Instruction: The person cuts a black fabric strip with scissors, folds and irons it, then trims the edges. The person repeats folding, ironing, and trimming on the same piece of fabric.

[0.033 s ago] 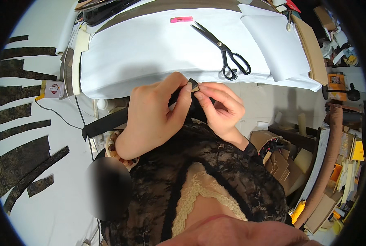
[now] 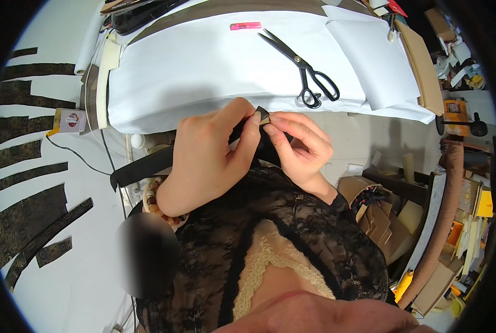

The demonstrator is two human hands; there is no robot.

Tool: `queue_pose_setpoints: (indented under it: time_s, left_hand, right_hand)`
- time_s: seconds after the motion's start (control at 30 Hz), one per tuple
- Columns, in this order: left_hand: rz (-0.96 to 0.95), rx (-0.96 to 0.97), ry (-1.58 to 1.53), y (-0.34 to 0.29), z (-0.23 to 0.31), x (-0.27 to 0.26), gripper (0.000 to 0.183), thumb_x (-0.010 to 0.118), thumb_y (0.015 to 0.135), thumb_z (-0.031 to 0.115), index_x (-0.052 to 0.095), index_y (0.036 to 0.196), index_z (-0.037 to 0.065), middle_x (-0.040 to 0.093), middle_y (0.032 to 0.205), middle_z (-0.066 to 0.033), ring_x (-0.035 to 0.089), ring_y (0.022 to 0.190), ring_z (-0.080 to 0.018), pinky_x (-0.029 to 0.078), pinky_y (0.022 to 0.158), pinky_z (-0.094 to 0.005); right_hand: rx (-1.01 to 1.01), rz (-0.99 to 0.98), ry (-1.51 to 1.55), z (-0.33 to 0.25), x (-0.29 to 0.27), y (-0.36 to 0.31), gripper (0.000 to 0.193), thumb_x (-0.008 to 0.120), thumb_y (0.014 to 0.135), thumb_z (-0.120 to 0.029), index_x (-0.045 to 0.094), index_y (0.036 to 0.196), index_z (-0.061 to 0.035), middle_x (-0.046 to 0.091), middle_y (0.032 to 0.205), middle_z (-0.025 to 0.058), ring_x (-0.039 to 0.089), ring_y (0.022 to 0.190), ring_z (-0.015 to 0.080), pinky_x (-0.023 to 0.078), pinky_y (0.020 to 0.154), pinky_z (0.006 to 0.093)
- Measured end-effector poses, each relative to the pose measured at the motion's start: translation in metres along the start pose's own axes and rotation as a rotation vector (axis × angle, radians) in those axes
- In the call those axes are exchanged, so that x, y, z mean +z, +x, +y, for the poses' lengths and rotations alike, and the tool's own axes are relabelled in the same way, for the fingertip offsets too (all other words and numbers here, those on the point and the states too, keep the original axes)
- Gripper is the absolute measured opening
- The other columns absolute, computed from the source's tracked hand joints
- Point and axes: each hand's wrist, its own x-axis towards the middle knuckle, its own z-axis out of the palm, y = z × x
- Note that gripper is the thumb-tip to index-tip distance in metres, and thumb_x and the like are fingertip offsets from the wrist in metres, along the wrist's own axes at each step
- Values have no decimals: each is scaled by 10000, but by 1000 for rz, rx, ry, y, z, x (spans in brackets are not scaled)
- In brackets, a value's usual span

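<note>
My left hand (image 2: 206, 152), with a beaded bracelet at the wrist, pinches one end of a black fabric strip (image 2: 142, 169) between thumb and forefinger. The pinched end is folded to a small point that shows a tan patch. Close against it, my right hand (image 2: 303, 147) grips the same end with thumb and fingertips. The strip's other end trails out to the left behind my left wrist. Beyond the hands, black-handled scissors (image 2: 298, 59) lie slightly apart-bladed or closed, I cannot tell, on a white-covered table (image 2: 192, 66). A small pink oblong item (image 2: 245, 26) rests by their tips.
Dark patterned fabric pieces (image 2: 26, 222) are spread on a white surface at the left, near a small box (image 2: 70, 120). White paper sheets (image 2: 373, 61) cover the table's right end. Cardboard scraps (image 2: 384, 227) and a long brown roll (image 2: 447, 205) stand at the right.
</note>
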Motion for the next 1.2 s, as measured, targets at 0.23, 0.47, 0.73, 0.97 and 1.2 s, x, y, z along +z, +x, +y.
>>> queue_pose_setpoints:
  time_s: [0.23,0.47,0.73,0.97,1.2]
  left_hand:
    - [-23,-2,-24,-1,-3,5,50,633,900,31,623,875,-10,587,642,-116,502,502,-173,412,509,-272]
    - [10,13,8,-3,-6,16,31,648,894,45,643,868,28,555,612,-118,463,466,-197,396,485,-287]
    - [-7,74,21,-1,-3,17,90,645,881,82,571,832,63,507,530,-108,526,455,-312,376,444,-400]
    - [6,97,-25,-1,0,17,69,648,878,71,586,850,64,510,546,-99,523,460,-302,372,444,-388]
    - [13,76,-50,-2,-2,17,43,647,874,55,606,862,63,531,565,-99,531,463,-299,376,445,-381]
  right_hand:
    - [-356,-212,-398,-12,-19,15,213,720,714,77,707,925,54,686,984,157,700,732,229,581,608,279]
    - [-459,-547,-576,-25,-33,36,285,682,648,-3,654,928,43,630,1010,141,682,733,243,570,591,307]
    - [1084,-218,1145,12,-36,11,68,574,933,-74,583,984,-30,490,656,-4,353,521,45,261,461,205]
    - [1138,-283,1127,6,-31,18,93,586,931,-70,594,1021,-46,511,598,15,379,447,56,265,425,209]
    - [1147,-262,1174,11,-28,12,72,593,940,-45,633,999,-44,516,597,-2,381,459,53,274,436,215]
